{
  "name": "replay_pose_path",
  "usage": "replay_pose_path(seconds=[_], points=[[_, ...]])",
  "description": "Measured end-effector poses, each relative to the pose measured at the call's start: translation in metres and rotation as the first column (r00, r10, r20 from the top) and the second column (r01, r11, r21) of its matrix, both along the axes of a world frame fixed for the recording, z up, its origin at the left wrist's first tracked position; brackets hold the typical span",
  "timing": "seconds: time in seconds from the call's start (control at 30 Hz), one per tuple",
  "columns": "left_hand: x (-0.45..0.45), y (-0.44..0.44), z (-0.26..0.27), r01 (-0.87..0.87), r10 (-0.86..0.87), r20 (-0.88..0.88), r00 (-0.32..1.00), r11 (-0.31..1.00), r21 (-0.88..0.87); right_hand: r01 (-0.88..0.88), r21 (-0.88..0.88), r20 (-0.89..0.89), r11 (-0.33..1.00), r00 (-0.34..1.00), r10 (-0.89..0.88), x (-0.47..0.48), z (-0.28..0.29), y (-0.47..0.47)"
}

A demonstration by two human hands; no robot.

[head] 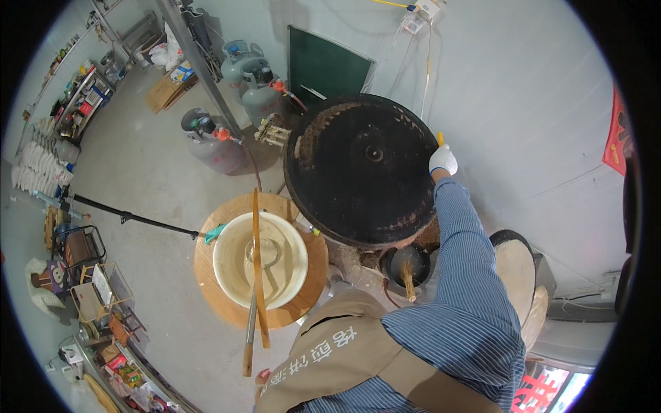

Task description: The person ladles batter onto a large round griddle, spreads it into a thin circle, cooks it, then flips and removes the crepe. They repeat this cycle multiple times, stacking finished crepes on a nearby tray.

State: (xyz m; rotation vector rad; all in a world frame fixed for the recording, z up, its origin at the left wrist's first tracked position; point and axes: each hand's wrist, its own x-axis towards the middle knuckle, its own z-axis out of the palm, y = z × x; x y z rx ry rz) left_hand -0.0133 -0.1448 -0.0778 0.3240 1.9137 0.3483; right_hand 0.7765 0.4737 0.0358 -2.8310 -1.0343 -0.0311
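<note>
My right hand (444, 159), in a white work glove, is closed around a yellow stick-like object (440, 138) at the right rim of a large round black griddle (356, 175). Only a small part of my left hand (264, 376) shows beside the brown apron; its fingers are mostly hidden. Left of the griddle, a white tub (222, 268) of pale batter stands on a round wooden board (206, 289). Across the tub lie a long thin wooden blade (256, 227) and a ladle with a metal shaft and wooden handle (248, 356), its bowl in the batter.
Gas cylinders (219, 149) with hoses stand behind the board. A black pot (413, 258) holding a straw brush (408, 281) sits below the griddle. A black pole (155, 222) reaches toward the board, near a teal cloth or glove (214, 234). Chairs and shelves line the left side.
</note>
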Motion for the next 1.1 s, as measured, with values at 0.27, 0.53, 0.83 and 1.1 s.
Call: replay_pose_path(seconds=[0.27,0.53,0.83,1.1], points=[[-0.121,0.041,0.013,-0.198,0.157,0.258,0.953,0.97,0.14,-0.706,-0.066,0.075,0.705,0.701,0.709,-0.203,0.009,-0.074],[-0.073,0.107,0.061,-0.217,-0.053,0.836,0.545,0.955,0.202,-0.761,0.052,-0.189,0.647,0.628,0.755,-0.352,0.004,-0.321],[-0.016,0.159,0.073,-0.178,0.001,0.762,0.648,0.972,0.151,0.37,-0.034,-0.973,0.928,-0.226,0.055,-0.458,-0.219,-0.387],[0.007,0.143,0.1,0.064,-0.195,0.342,0.919,0.931,0.36,-0.205,0.046,-0.928,0.978,-0.372,-0.034,-0.548,-0.208,-0.395]])
